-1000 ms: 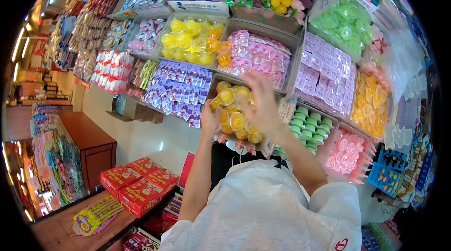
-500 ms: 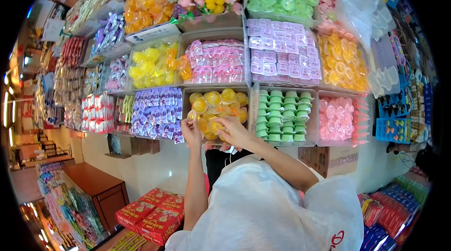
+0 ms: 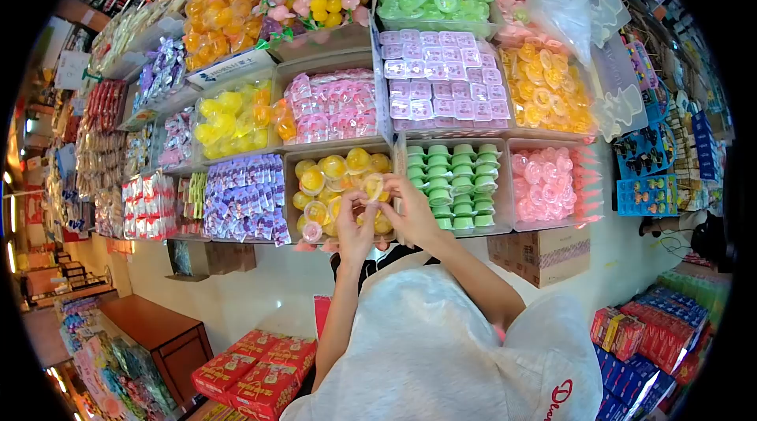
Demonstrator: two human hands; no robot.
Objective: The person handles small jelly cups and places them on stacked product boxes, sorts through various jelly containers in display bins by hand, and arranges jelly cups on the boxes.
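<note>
Over the bin of yellow jelly cups (image 3: pixel 312 178), my two hands are close together. A clear-rimmed yellow jelly cup (image 3: pixel 372 187) is raised between their fingertips. My right hand (image 3: pixel 413 214) pinches it from the right, fingers bent. My left hand (image 3: pixel 355 230) has its thumb and fingers closed at the cup's lower left side. Exactly how each fingertip meets the cup is too small to make out. Below and around the hands lie more round yellow cups, and one with a pinkish face (image 3: pixel 312 231) sits at the bin's front left corner.
Right of this bin are green cups (image 3: pixel 453 184) in stacked rows and pink cups (image 3: pixel 544 184). Purple packets (image 3: pixel 244 196) stand to the left. Behind are lilac square cups (image 3: pixel 445 74) and pink packets (image 3: pixel 331 102). Red boxes (image 3: pixel 256 366) and a cardboard carton (image 3: pixel 544 254) stand lower down.
My hands have come together from opposite sides of the bin, with a jelly cup now raised between them. My left hand has moved right, and the whole view has shifted slightly.
</note>
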